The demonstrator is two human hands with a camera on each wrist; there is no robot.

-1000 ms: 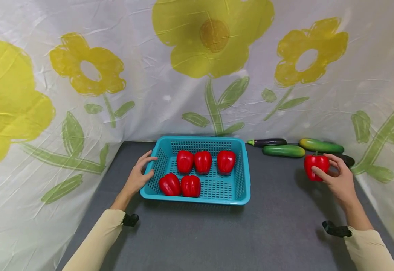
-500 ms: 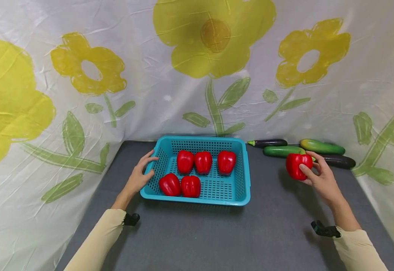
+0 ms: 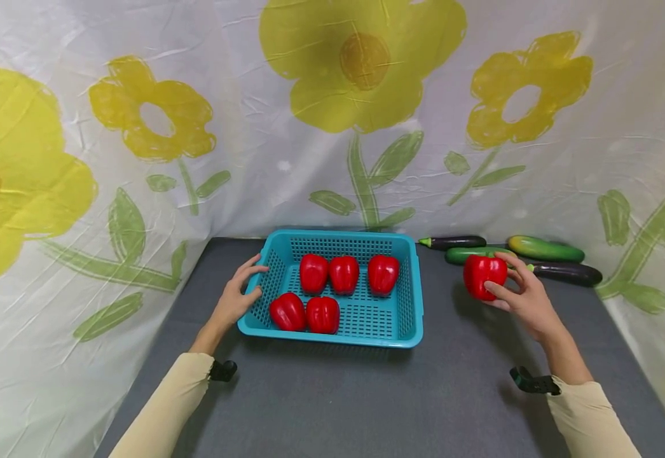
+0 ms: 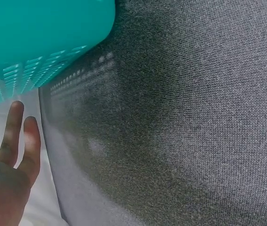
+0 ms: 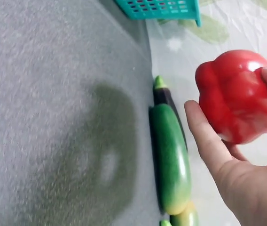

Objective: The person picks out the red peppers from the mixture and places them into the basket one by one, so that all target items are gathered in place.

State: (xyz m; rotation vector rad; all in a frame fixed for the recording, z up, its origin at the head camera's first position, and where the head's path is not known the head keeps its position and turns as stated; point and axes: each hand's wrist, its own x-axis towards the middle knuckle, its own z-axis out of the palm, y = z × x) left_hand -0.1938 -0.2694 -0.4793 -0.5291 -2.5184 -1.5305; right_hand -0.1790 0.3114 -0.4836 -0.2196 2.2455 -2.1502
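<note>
My right hand (image 3: 524, 299) holds a red bell pepper (image 3: 484, 278) above the dark table, thumb on the near side. In the right wrist view the pepper (image 5: 237, 96) sits between thumb and fingers, its shadow on the tabletop. My left hand (image 3: 235, 296) rests at the left rim of a blue perforated basket (image 3: 332, 340), thumb and one fingertip over the edge. Two of its fingers (image 4: 31, 141) look extended beside the basket wall in the left wrist view. Several red bell peppers (image 3: 342, 275) lie inside the basket.
Right of the basket, along the back edge, lie an eggplant (image 3: 455, 242), a green cucumber (image 3: 458, 256), a yellow-green cucumber (image 3: 547, 248) and a second eggplant (image 3: 569, 273). A flower-printed white cloth (image 3: 241, 159) hangs behind and at both sides of the table (image 3: 338, 407).
My right hand has carried the red bell pepper leftward toward the basket, uncovering the right eggplant. My left hand and the basket have stayed in place.
</note>
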